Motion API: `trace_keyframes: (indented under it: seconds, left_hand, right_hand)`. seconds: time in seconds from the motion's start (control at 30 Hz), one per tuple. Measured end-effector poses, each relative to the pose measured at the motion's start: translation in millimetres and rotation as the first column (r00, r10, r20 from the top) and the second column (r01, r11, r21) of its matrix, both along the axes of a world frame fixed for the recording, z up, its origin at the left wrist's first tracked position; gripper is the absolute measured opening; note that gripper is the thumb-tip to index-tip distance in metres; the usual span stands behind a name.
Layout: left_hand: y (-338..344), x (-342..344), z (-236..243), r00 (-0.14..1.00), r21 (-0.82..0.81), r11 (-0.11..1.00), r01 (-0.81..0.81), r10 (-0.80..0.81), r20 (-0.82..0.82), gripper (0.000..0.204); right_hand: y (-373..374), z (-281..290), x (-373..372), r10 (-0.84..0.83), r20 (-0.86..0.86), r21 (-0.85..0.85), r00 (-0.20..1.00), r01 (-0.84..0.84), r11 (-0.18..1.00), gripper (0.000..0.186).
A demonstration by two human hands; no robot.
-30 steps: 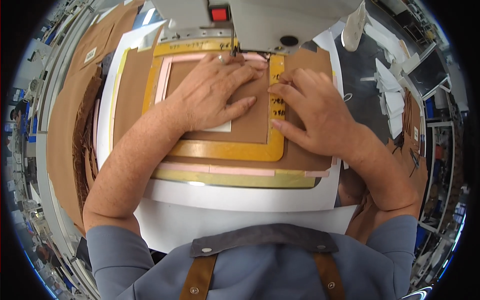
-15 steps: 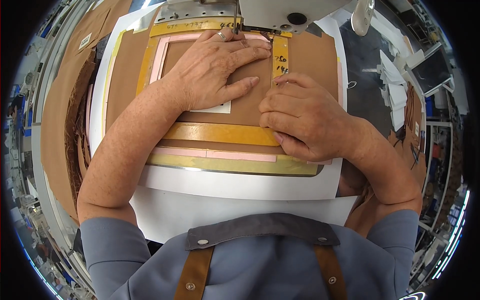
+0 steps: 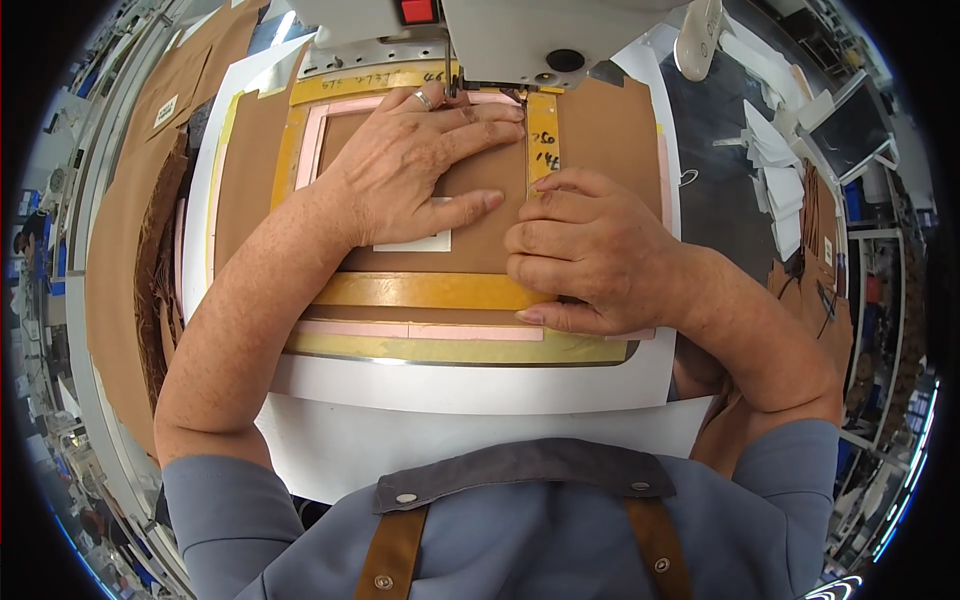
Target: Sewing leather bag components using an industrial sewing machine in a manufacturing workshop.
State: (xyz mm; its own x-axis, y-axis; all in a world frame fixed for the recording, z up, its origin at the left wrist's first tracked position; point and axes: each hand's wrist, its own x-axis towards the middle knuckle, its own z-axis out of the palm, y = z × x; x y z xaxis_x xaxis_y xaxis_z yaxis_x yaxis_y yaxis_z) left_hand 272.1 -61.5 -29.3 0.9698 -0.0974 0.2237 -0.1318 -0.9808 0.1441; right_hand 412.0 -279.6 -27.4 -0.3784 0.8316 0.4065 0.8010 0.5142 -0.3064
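Observation:
A flat yellow frame-shaped template with handwriting on it lies over brown sheet material. Inside its opening, my left hand rests flat, fingers stretched toward the needle area of a sewing machine. Partly under that hand's thumb side shows a small white label. My right hand is curled over the template's right side near its lower corner, thumb by the front bar; the fingertips are partly hidden. Pink strips edge the work at the front.
White sheeting lies beneath the work. Stacked brown pieces stand at the left. To the right are folded white papers, more brown pieces and a dark tabletop. A white lever hangs at the upper right.
The whole view has shifted, with machine and work lower and slightly left; more of the machine shows. The right thumb lies straighter along the front bar. My left hand keeps its place.

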Motion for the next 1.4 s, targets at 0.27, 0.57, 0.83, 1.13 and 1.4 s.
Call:
trace_keyframes:
  seconds: [0.27,0.57,0.83,1.13,1.4]
  left_hand:
    - [9,-1,12,0.981,-0.021,0.988,0.152,-0.154,-0.116,0.071]
    - [7,-4,12,0.982,-0.017,0.990,0.137,-0.138,-0.127,0.073]
    - [8,-5,9,0.983,-0.011,0.988,0.152,-0.153,-0.103,0.072]
    - [8,-6,11,0.985,-0.038,0.994,0.106,-0.110,-0.133,0.074]
    - [6,-6,15,0.982,-0.024,0.992,0.120,-0.123,-0.146,0.079]
  right_hand:
    - [-5,0,1,-0.020,-0.016,-0.050,1.000,0.019,0.999,0.033]
    - [-6,-1,-2,-0.034,-0.018,-0.058,0.999,0.033,0.998,0.033]
    - [-6,1,-3,-0.064,-0.027,-0.078,0.998,0.061,0.995,0.034]
    - [-8,-2,-3,-0.072,-0.024,-0.081,0.997,0.070,0.994,0.035]
    - [-7,-1,-5,-0.084,-0.023,-0.067,0.996,0.083,0.994,0.040]
